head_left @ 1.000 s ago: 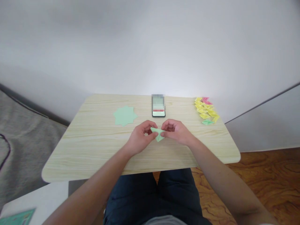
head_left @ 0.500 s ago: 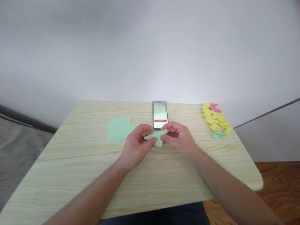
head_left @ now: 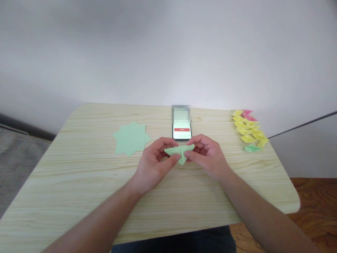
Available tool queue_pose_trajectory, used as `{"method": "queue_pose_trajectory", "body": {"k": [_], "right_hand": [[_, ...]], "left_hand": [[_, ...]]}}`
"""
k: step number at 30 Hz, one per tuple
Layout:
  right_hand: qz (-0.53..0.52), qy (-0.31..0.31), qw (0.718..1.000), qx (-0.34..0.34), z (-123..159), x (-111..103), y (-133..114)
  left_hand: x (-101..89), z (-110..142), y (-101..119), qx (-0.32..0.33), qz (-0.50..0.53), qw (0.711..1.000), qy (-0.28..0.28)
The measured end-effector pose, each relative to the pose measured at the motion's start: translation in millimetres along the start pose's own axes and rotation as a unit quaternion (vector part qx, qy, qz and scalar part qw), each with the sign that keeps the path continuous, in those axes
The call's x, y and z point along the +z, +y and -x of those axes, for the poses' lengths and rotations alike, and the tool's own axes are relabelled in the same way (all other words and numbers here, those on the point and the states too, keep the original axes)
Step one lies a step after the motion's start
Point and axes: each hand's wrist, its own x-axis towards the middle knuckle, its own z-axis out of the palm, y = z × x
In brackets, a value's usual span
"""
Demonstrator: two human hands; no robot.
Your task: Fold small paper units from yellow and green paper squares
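Between my two hands is a folded green paper [head_left: 182, 160], with long points to left and right and a triangle hanging down in the middle. My left hand [head_left: 157, 162] pinches its left half, thumb on the near face and fingers behind. Its right half is pinched by my right hand [head_left: 206, 154] in the same way. Both thumbs press close to the centre line. The fingertips behind the paper are partly hidden. Just beyond the paper lies a phone [head_left: 182, 133] with a lit screen, its upper part blurred.
Loose green paper sheets [head_left: 130, 138] lie fanned in a pile at the left. Several folded yellow paper pieces [head_left: 243, 130], pink ones [head_left: 250, 116] and a green one [head_left: 252, 148] sit near the right edge of the wooden table [head_left: 92, 182]. A wall [head_left: 168, 52] stands behind.
The camera view has shifted slightly, so the table sits a little higher in the picture. Both hands keep their pinch, and the folded paper now faces me more squarely.
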Motion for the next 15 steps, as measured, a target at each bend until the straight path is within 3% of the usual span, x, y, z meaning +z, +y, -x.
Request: {"method": "queue_pose_trajectory", "body": {"k": [5, 15], "right_hand": [[0.032, 0.017, 0.999, -0.012, 0.9, 1.0, -2.2], [0.042, 0.037, 0.998, -0.022, 2.5, 5.0, -1.0]], "left_hand": [[0.5, -0.5, 0.2, -0.023, 0.018, 1.000, -0.012], [-0.1, 2.1, 2.1, 0.003, -0.019, 1.000, -0.009]]}}
